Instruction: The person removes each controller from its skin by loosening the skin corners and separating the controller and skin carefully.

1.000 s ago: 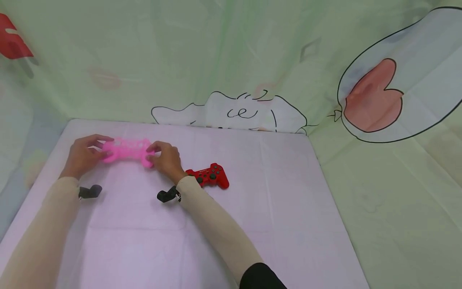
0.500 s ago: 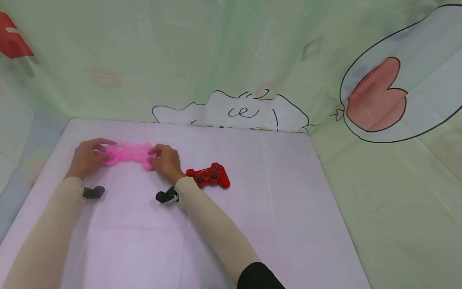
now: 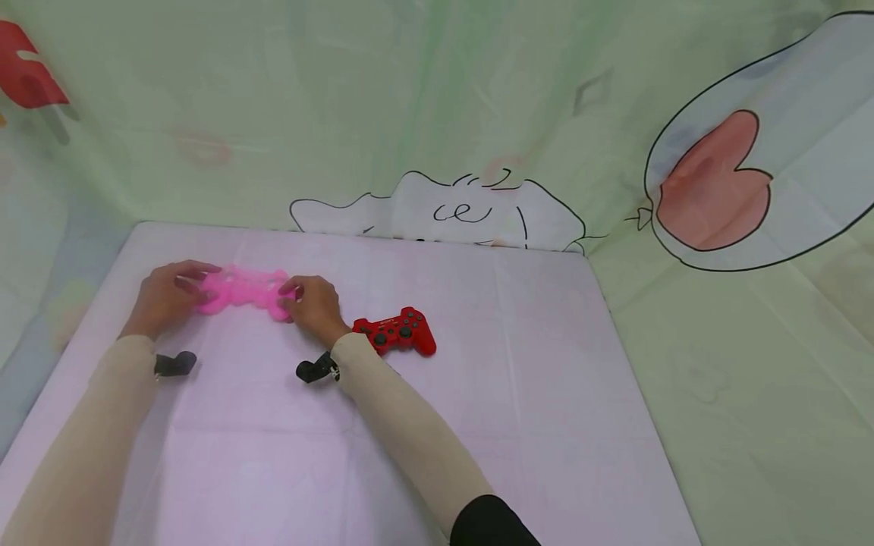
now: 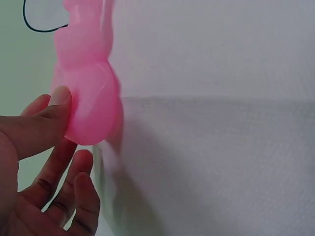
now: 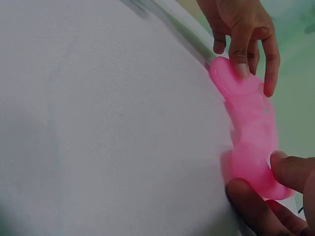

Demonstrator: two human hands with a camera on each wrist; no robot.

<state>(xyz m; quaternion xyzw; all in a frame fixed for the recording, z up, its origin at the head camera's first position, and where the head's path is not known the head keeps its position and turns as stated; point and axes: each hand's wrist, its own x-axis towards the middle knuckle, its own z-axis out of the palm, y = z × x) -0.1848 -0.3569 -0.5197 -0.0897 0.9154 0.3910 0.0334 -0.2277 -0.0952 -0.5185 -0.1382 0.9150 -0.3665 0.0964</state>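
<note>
On the worktop (image 3: 478,425), at 10 o'clock: the pink cover (image 3: 242,290) now lies lower than a second ago, close to the cloth.
Left grip: left hand (image 3: 164,297) pinches the cover's left lobe, thumb on top.
Right grip: right hand (image 3: 315,305) pinches the right lobe.
Red controller (image 3: 398,332): unmoved, at the right wrist's 3 o'clock.
Meaning: the cover looks set down, both grips unreleased.

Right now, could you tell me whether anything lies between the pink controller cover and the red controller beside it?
Only the right hand itself: it pinches the right end of the pink cover, and the red controller lies on the table just past that wrist. The left hand holds the other end. Nothing else stands between them.
</note>
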